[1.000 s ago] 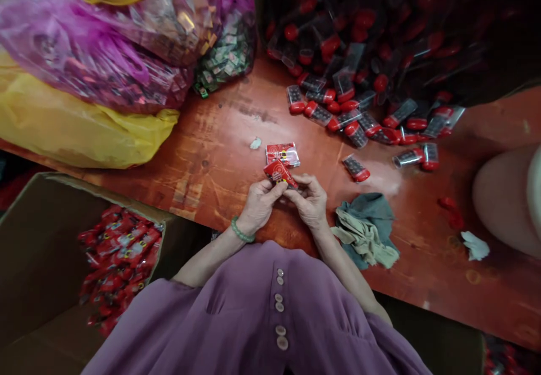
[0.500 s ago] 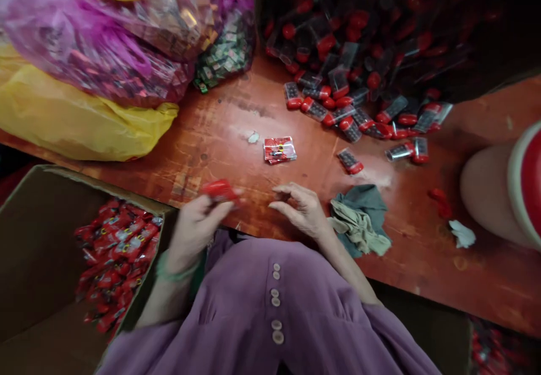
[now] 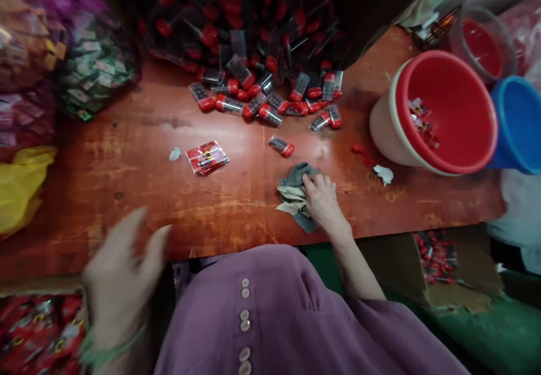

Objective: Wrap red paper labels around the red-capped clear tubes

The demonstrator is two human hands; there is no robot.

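Observation:
My left hand [image 3: 122, 273], blurred by motion, is above the table's front edge at the left, beside a box of red packets [image 3: 38, 335]. Its thumb and fingers are apart and nothing shows between them. On the grey-green cloth [image 3: 302, 225] at the middle right, my right hand [image 3: 323, 200] has its fingers bent and pressed on the fabric. A small stack of red printed cards [image 3: 207, 158] lies between the hands, farther back. One clear tube with a red cap [image 3: 281, 145] lies just behind the cloth.
Many red-capped tubes [image 3: 253, 101] spill from a dark container at the back. Red [image 3: 448, 110] and blue [image 3: 518, 124] tubs stand at the right. Bags of small packets [image 3: 95, 65] and a yellow bag [image 3: 25, 186] lie left. Another box [image 3: 393, 262] is below the table.
The view has swung right. My left hand no longer holds the red packet and is open over the left edge. My right hand has moved right onto the cloth.

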